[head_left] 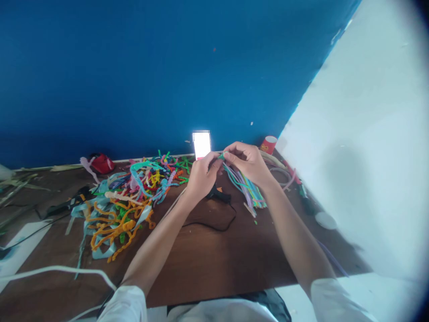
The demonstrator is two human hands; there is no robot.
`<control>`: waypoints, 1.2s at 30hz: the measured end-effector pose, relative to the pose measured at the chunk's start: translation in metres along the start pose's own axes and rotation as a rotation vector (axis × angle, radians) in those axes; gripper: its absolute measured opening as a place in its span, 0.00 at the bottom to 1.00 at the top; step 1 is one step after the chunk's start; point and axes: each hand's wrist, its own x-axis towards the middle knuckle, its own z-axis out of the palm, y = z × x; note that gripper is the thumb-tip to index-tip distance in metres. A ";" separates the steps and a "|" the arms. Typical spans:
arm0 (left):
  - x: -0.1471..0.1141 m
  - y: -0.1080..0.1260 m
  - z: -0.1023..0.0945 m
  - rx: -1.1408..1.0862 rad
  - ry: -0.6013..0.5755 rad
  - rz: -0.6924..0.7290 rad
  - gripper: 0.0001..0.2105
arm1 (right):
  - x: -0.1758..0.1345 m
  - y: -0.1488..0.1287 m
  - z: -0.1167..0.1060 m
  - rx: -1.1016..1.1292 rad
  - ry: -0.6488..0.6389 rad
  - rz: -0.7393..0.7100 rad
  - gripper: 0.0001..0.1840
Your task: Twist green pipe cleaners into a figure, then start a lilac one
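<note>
My left hand (203, 174) and my right hand (248, 163) meet above the middle of the table, fingertips pinched together. Between them shows a small green fuzzy piece (221, 156), which looks like a bit of pipe cleaner; the fingers hide most of it. Beneath my right hand lies a bundle of straight pipe cleaners (250, 192) in pale green, blue and lilac. A black-handled tool with a cord, like a glue gun (219, 195), rests below my left hand. Just behind that hand a phone (202, 145) with a bright screen leans at the blue wall.
A tangled heap of bent, coloured pipe cleaners (134, 188) covers the table's left part. Behind it sits a red pouch (102, 164); a second black tool (67, 203) lies left. A red cup (269, 145) stands at the back right. A white cable (60, 269) crosses the front left.
</note>
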 end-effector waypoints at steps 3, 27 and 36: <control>0.003 -0.003 -0.002 -0.357 -0.116 -0.201 0.13 | 0.000 0.000 -0.004 0.022 -0.072 0.004 0.15; 0.003 -0.010 -0.001 0.190 0.063 0.059 0.09 | 0.001 0.003 -0.004 0.082 -0.075 0.073 0.17; 0.005 -0.003 -0.007 -0.596 -0.236 -0.249 0.15 | 0.000 0.006 -0.009 0.114 -0.209 -0.026 0.18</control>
